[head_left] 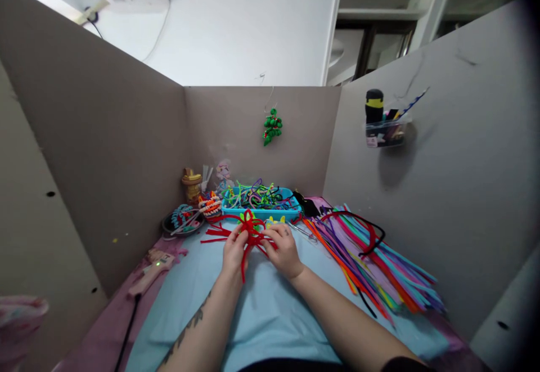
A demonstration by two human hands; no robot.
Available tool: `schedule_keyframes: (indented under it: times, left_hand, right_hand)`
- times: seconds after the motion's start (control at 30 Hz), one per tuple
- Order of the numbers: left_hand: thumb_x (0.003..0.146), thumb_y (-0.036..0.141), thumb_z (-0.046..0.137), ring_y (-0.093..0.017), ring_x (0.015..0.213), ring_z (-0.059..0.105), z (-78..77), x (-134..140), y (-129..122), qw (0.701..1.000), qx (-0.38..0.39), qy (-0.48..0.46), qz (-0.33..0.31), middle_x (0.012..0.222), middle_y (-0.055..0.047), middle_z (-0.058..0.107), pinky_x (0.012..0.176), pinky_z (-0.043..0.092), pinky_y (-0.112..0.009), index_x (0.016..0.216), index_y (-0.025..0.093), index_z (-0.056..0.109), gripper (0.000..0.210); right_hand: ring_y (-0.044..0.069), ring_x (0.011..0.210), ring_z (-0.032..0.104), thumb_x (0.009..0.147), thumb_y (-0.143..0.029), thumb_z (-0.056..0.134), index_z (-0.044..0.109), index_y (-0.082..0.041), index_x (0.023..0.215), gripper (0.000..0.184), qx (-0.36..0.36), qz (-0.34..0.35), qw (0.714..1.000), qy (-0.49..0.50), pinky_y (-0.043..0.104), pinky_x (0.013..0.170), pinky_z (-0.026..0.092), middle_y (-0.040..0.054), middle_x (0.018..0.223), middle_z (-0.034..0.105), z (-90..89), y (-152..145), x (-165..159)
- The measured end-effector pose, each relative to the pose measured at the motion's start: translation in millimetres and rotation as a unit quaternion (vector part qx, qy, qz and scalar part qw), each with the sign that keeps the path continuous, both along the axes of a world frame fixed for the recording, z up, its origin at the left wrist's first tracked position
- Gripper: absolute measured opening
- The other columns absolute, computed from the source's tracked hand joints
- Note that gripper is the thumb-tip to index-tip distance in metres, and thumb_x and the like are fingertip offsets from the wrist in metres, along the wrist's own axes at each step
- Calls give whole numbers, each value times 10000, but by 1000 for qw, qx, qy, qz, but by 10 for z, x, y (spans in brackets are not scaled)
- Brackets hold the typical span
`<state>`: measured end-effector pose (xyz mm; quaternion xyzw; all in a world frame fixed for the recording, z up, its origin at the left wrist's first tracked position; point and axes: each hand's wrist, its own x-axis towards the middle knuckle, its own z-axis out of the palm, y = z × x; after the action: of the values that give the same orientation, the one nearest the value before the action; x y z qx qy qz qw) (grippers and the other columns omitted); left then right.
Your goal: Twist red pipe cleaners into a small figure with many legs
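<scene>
Several red pipe cleaners (pixel 250 223), bent into loops with loose ends, are held up between my two hands above the blue cloth. My left hand (pixel 236 245) pinches the bundle on its left side, and one red end hangs below the fingers. On the other side my right hand (pixel 282 248) grips it with thumb and forefinger. Exactly which strands each hand grips is partly hidden by the fingers. More red strips (pixel 216 240) lie on the cloth left of my left hand. Small yellow-green pieces (pixel 275 221) sit just behind the hands.
A turquoise tray (pixel 261 213) of pipe-cleaner scraps stands behind my hands. Many coloured pipe cleaners (pixel 363 248) lie to the right, with scissors (pixel 301 229) beside them. At left are a dark bowl (pixel 169 225) and a pink glue gun (pixel 151 273) with a cord. Grey panels (pixel 261 158) enclose the table.
</scene>
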<state>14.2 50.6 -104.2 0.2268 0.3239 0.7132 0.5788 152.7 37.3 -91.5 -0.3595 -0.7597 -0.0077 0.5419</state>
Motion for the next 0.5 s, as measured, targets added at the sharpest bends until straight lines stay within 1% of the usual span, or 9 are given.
schedule_keyframes:
  times: [0.07,0.13,0.23,0.33,0.4,0.5]
  left_hand:
    - [610,180,733,-159,706,641,-17,5,-2,999,27,19,-11,814,-56,678,682,508,-306,1009,168,587,425]
    - [579,209,758,-156,721,637,-37,5,8,998,38,43,-14,825,-59,678,708,498,-307,1011,161,603,462]
    - [528,224,784,-163,760,633,-57,4,27,997,36,73,1,871,-70,678,728,486,-298,966,153,636,468]
    - [536,278,780,-181,775,635,-55,6,24,996,27,88,-9,895,-86,678,723,487,-313,968,151,641,472]
    - [546,303,774,-182,746,637,-35,11,6,995,23,94,-18,863,-85,682,704,489,-318,989,152,632,489]
    - [511,269,792,-168,682,633,19,26,-35,994,23,102,-11,766,-57,681,666,487,-295,962,148,633,493]
  right_hand:
    - [228,954,464,798,-286,552,650,-243,929,170,2,-26,1000,-18,416,878,375,68,948,573,-16,51,-17]
    - [231,967,442,799,-270,555,658,-251,907,150,-6,-41,999,-26,424,889,352,62,955,567,-30,73,-51]
    - [226,945,435,806,-246,543,668,-248,845,131,-21,-52,998,-24,419,870,344,54,918,569,-49,98,-85]
    - [220,933,435,811,-219,525,665,-237,817,141,-31,-50,998,-21,407,861,346,50,898,574,-67,133,-73]
    - [216,929,439,811,-205,519,658,-233,810,142,-38,-44,998,-21,398,858,349,48,893,575,-76,155,-54]
    - [204,906,457,798,-191,528,646,-229,780,125,-52,-31,998,-2,376,843,360,36,869,574,-79,180,-38]
